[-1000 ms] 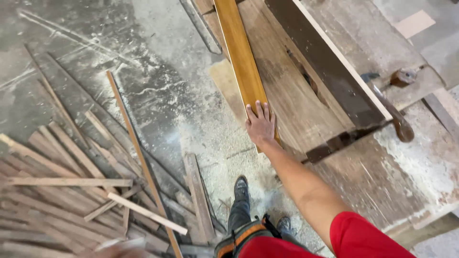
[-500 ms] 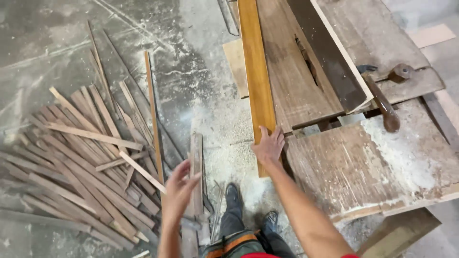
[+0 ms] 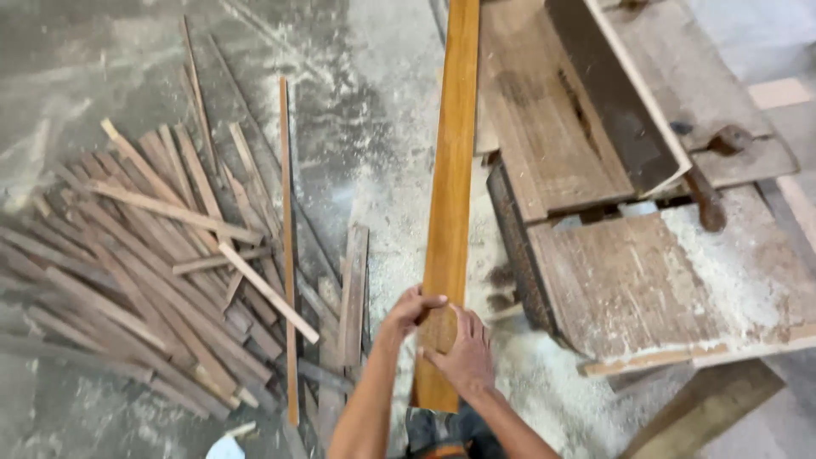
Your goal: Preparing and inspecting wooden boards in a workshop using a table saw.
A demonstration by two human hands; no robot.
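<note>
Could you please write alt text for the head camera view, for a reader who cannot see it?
Seen from above, a person's left hand and right hand grip the near end of a long orange-brown plank. A worn wooden saw table dusted with sawdust stands to the right, and a pile of thin wood offcuts lies on the concrete floor to the left.

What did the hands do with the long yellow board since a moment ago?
The left hand came up and joined the right hand on the yellow board, so both now grip its near end. The board has come off the sawdusty workbench toward the person. The scrap wood pile stayed on the floor.
</note>
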